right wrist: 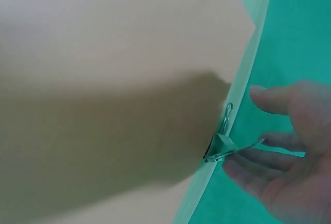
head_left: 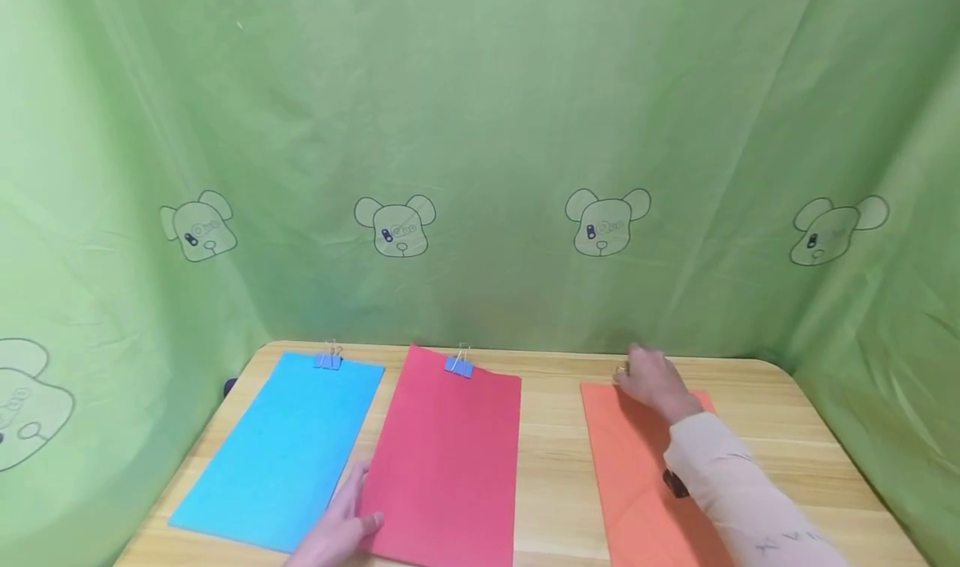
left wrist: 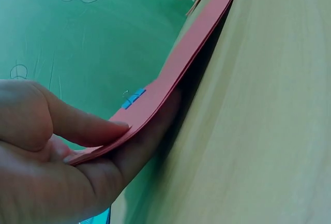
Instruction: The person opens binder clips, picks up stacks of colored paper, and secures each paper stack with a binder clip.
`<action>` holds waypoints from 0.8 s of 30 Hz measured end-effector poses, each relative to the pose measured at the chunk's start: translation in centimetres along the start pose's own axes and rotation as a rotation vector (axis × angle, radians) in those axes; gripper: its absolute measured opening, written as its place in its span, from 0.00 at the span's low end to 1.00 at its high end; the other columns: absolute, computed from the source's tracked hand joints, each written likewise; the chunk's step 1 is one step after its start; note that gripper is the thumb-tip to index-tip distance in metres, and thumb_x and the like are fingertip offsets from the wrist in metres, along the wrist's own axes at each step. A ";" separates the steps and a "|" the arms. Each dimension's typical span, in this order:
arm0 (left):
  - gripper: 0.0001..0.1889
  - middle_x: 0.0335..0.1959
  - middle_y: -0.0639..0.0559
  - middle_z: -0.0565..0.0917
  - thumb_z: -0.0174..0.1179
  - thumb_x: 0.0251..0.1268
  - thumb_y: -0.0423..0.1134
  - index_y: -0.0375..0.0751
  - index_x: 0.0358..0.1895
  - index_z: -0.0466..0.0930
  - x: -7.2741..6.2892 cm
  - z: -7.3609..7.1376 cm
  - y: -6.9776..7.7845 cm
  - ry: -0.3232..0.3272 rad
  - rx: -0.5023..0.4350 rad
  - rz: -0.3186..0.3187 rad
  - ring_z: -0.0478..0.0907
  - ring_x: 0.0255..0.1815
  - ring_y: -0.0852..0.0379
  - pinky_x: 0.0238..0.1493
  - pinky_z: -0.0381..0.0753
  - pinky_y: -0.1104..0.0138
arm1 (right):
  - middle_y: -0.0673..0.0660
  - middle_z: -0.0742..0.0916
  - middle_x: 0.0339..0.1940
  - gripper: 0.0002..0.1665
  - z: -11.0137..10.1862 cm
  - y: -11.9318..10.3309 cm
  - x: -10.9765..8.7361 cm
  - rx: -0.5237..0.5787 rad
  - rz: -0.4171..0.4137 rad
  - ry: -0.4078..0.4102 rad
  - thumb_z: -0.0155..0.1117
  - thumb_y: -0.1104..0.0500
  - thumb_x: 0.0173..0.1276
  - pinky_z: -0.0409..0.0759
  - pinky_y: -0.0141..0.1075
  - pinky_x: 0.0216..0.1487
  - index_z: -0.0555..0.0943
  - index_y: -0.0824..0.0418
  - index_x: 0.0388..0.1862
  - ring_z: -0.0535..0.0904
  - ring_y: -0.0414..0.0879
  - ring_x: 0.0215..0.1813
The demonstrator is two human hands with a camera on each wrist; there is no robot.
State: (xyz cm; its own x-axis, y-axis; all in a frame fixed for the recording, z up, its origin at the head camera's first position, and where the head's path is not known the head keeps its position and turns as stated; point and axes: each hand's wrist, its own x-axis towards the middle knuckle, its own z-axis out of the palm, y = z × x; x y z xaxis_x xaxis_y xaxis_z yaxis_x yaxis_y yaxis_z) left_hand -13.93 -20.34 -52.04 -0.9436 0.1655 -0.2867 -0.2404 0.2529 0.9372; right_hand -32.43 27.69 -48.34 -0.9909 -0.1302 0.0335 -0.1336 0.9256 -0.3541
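My left hand (head_left: pixel 341 517) pinches the left edge of a red paper stack (head_left: pixel 450 459), thumb on top and fingers underneath. In the left wrist view that edge of the red paper (left wrist: pixel 191 43) bends up off the table. A blue binder clip (head_left: pixel 459 367) grips its far edge. My right hand (head_left: pixel 654 381) is at the far edge of the orange paper (head_left: pixel 630 467). The right wrist view shows a binder clip (right wrist: pixel 220 146) on that edge, its wire handles spread. Fingers of the right hand (right wrist: pixel 300 151) touch one handle, while the thumb stands apart.
A blue paper stack (head_left: pixel 277 450) with a blue binder clip (head_left: pixel 327 360) lies at the left. The wooden table (head_left: pixel 555 467) stands against a green curtain (head_left: pixel 495 133) printed with bear heads, which also hangs at both sides.
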 end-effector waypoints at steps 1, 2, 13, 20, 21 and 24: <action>0.40 0.78 0.22 0.51 0.54 0.67 0.21 0.25 0.79 0.45 -0.1 0.0 0.0 -0.005 -0.001 0.014 0.49 0.78 0.25 0.73 0.47 0.33 | 0.58 0.78 0.25 0.12 0.1 0.0 0.2 -0.005 0.006 0.003 0.63 0.62 0.70 0.76 0.48 0.33 0.74 0.71 0.39 0.75 0.54 0.30; 0.39 0.77 0.22 0.53 0.54 0.67 0.21 0.25 0.79 0.46 -0.1 0.0 0.0 -0.007 0.002 0.028 0.51 0.77 0.25 0.73 0.49 0.33 | 0.59 0.78 0.25 0.10 0.2 -0.1 0.3 -0.015 0.011 0.007 0.63 0.63 0.69 0.76 0.47 0.32 0.74 0.70 0.37 0.75 0.54 0.29; 0.39 0.77 0.21 0.50 0.54 0.70 0.22 0.24 0.79 0.42 -0.1 0.0 0.1 -0.018 -0.015 0.005 0.49 0.77 0.24 0.73 0.49 0.33 | 0.60 0.80 0.24 0.05 0.5 -0.2 0.7 0.000 0.078 -0.008 0.60 0.70 0.68 0.76 0.43 0.28 0.78 0.68 0.30 0.76 0.53 0.28; 0.39 0.77 0.21 0.52 0.53 0.70 0.22 0.23 0.78 0.43 0.0 -0.2 0.0 -0.032 -0.038 0.015 0.51 0.77 0.24 0.73 0.50 0.33 | 0.63 0.84 0.28 0.09 0.5 0.6 1.0 0.018 0.078 0.043 0.55 0.74 0.63 0.81 0.52 0.33 0.81 0.68 0.29 0.81 0.58 0.31; 0.39 0.77 0.21 0.52 0.53 0.70 0.22 0.23 0.78 0.42 0.0 -0.2 0.0 -0.035 -0.041 0.020 0.51 0.77 0.25 0.73 0.51 0.34 | 0.63 0.84 0.28 0.09 0.5 0.7 1.0 0.023 0.086 0.051 0.54 0.74 0.63 0.81 0.52 0.33 0.81 0.67 0.29 0.81 0.58 0.31; 0.38 0.77 0.22 0.55 0.51 0.70 0.21 0.24 0.78 0.43 0.3 -0.3 -0.2 -0.040 -0.042 0.045 0.55 0.76 0.26 0.73 0.54 0.35 | 0.63 0.83 0.26 0.09 0.5 1.2 0.9 0.042 0.111 0.078 0.53 0.74 0.63 0.80 0.52 0.32 0.80 0.67 0.29 0.80 0.59 0.31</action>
State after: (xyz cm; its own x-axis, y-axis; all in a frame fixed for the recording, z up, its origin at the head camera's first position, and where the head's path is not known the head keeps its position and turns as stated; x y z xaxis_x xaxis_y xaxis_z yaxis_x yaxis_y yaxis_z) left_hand -14.21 -20.61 -52.27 -0.9439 0.2142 -0.2515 -0.2083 0.2048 0.9564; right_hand -33.49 28.49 -49.23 -0.9979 0.0021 0.0642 -0.0236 0.9170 -0.3981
